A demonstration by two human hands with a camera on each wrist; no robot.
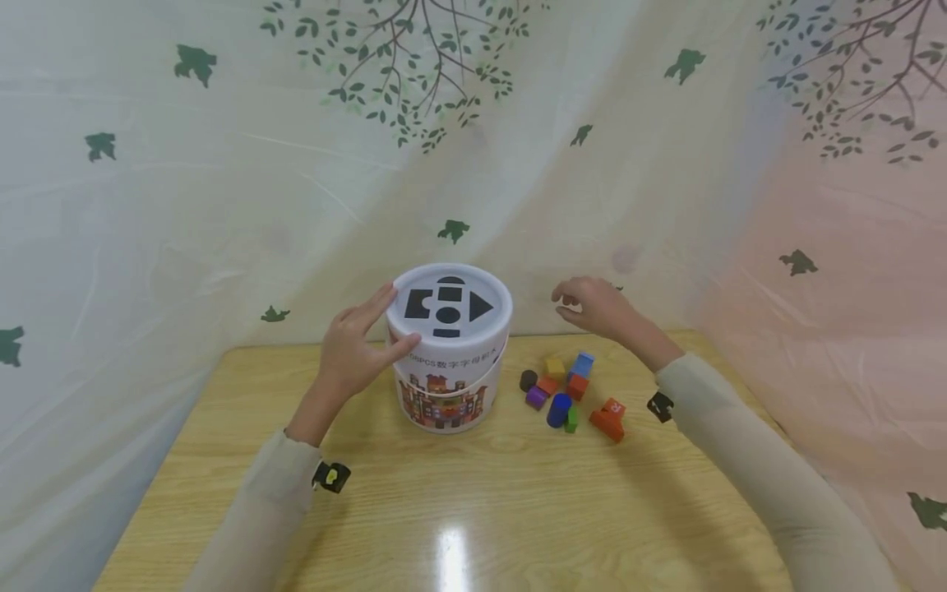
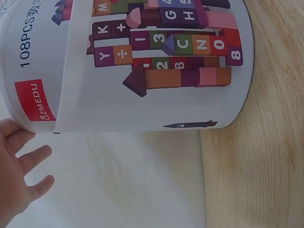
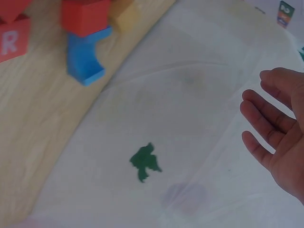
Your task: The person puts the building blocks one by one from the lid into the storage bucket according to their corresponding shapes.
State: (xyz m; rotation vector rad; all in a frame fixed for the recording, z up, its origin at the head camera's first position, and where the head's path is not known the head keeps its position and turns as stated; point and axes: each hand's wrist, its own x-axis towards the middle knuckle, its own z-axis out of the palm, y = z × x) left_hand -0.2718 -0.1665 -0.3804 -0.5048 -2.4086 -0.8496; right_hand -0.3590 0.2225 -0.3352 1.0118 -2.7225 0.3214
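A white bucket (image 1: 444,370) with block pictures on its side stands upright on the table, its lid (image 1: 462,327) on top with dark cut-out shapes. My left hand (image 1: 351,345) rests on the lid's left rim, thumb at the front and fingers spread toward the back. In the left wrist view, that hand (image 2: 19,171) shows at the bucket's (image 2: 104,104) top edge. My right hand (image 1: 595,306) hovers in the air right of the bucket, fingers loosely bent. Nothing shows between the fingers of the right hand (image 3: 278,123) in the right wrist view.
Right of the bucket lie several loose blocks, among them a blue cylinder (image 1: 559,409), a yellow block (image 1: 554,367), a purple block (image 1: 537,398) and a red triangular block (image 1: 607,425). A blue arch block (image 3: 83,59) sits near the table's back edge. A printed curtain (image 1: 311,205) hangs behind.
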